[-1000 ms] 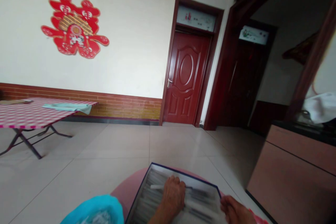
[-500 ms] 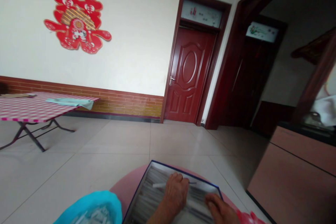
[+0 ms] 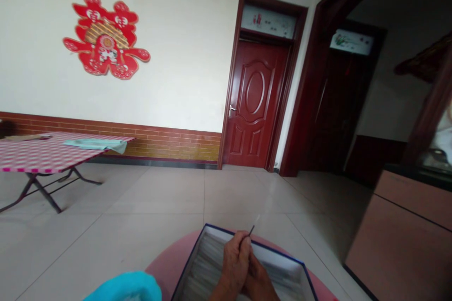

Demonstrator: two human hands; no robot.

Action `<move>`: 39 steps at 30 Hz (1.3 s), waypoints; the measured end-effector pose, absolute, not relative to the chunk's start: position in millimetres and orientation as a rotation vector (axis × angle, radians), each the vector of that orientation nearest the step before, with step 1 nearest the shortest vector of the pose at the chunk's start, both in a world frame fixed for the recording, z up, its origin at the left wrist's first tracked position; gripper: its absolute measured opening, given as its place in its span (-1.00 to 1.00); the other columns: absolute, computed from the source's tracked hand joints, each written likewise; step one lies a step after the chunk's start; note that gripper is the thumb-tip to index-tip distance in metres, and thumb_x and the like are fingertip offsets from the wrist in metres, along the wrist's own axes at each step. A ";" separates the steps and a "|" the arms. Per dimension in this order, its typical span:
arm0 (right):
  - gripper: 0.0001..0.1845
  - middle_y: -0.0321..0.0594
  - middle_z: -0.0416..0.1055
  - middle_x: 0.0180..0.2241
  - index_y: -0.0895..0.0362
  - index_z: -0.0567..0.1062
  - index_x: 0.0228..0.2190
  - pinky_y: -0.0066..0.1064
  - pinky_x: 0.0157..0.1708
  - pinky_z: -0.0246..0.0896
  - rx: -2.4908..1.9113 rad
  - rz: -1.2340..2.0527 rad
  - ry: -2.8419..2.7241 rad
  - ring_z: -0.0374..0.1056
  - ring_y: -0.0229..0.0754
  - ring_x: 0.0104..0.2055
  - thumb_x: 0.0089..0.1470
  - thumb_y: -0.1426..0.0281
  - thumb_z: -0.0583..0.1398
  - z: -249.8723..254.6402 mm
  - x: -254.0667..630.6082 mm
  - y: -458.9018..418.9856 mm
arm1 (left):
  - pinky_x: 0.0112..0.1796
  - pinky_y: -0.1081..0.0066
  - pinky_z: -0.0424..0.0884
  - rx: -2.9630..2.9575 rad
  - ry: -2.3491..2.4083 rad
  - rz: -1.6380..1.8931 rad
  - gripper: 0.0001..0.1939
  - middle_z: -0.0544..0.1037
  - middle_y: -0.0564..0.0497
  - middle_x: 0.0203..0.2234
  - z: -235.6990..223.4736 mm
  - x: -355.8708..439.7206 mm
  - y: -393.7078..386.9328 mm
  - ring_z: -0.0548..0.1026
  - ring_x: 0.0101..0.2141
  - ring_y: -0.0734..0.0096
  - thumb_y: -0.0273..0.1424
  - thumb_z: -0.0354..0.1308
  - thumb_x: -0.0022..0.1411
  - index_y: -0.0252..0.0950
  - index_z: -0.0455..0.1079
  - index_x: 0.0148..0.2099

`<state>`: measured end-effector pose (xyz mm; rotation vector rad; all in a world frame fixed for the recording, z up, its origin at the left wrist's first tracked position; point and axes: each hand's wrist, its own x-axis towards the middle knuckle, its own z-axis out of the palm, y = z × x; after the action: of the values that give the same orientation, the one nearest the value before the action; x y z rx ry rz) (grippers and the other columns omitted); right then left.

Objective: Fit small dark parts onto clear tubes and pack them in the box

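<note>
Over a navy-rimmed box [image 3: 271, 250], my left hand [image 3: 235, 263] pinches a thin stick [image 3: 251, 230]

On my feed, the left fingertips [image 3: 245, 243] are closed on that dark stick, which points up and away above the box. My right hand [image 3: 257, 284] is pressed against the left, its grip hidden. The box, white-lined and packed with pale sticks [image 3: 201, 268], sits on a pink rounded surface [image 3: 164, 268], with a blue bag [image 3: 123, 289] just left of it.

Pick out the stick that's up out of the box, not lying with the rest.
The raised thin stick, pinched in the left hand: it points up past the rim of the box, while the other pale sticks lie packed flat inside.
</note>
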<state>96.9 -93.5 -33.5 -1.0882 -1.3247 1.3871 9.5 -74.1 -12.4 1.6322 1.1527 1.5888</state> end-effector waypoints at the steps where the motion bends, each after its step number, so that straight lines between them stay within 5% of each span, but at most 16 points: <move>1: -0.19 -0.08 0.46 -0.23 0.13 0.17 0.08 -0.30 -0.38 0.27 -1.088 1.395 -1.308 0.37 -0.08 -0.32 -0.21 0.17 0.24 -32.8 95.6 -93.9 | -0.33 0.44 0.33 1.619 1.132 1.591 -0.70 0.48 0.03 -0.44 -12.2 9.9 -73.6 0.40 -0.40 0.40 -0.25 -0.10 0.21 -0.27 0.41 -0.25; 8: -0.49 -0.23 0.45 -0.41 0.12 0.39 -0.15 -0.44 -0.51 0.18 -1.107 1.343 -1.311 0.32 -0.20 -0.43 -0.18 0.18 0.19 -13.7 86.5 -100.2 | -0.36 0.48 0.29 1.484 1.021 1.626 -0.71 0.44 0.05 -0.49 -14.4 4.3 -65.0 0.36 -0.43 0.43 -0.19 0.01 0.14 -0.28 0.42 -0.31; 16: -0.74 -0.37 0.32 -0.63 0.12 0.47 -0.40 -0.52 -0.67 0.02 -1.334 1.260 -1.396 0.17 -0.33 -0.65 -0.14 0.25 0.11 -24.6 111.3 -99.4 | -0.63 0.52 0.11 1.086 1.205 1.607 -0.63 0.17 0.19 -0.77 -27.3 -6.4 -44.3 0.15 -0.69 0.55 -0.05 0.04 -0.03 -0.27 0.23 -0.57; 22: -0.64 -0.11 0.49 -0.35 0.12 0.48 -0.33 -0.34 -0.24 0.23 -1.260 0.784 -1.645 0.38 -0.08 -0.28 -0.05 0.15 0.08 -46.4 123.1 -102.0 | -0.56 0.47 0.17 1.120 1.345 1.663 -0.67 0.28 0.13 -0.74 -31.9 -9.9 -42.9 0.25 -0.65 0.48 -0.09 -0.01 -0.01 -0.25 0.25 -0.55; 33: -0.69 -0.08 0.50 -0.41 0.13 0.38 -0.29 -0.41 -0.34 0.25 -1.435 0.405 -2.009 0.42 -0.13 -0.35 0.07 0.38 -0.11 -103.0 120.0 -98.1 | -0.56 0.44 0.23 1.132 1.414 1.670 -0.70 0.33 0.10 -0.73 -40.2 -15.2 -37.3 0.32 -0.64 0.43 -0.14 -0.06 0.05 -0.25 0.27 -0.51; 39: -0.64 -0.03 0.49 -0.24 0.17 0.38 -0.17 -0.46 -0.24 0.25 -1.502 0.332 -2.015 0.43 -0.17 -0.23 0.07 0.43 -0.11 -101.4 115.8 -103.8 | -0.64 0.49 0.22 1.131 1.325 1.579 -0.69 0.36 0.10 -0.70 -39.8 -7.9 -42.4 0.31 -0.67 0.47 -0.17 -0.06 0.02 -0.31 0.31 -0.35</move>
<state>115.8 -103.8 -101.4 -1.5019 -2.0148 0.3320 -7.9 -42.4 -39.8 1.1310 1.3253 1.5787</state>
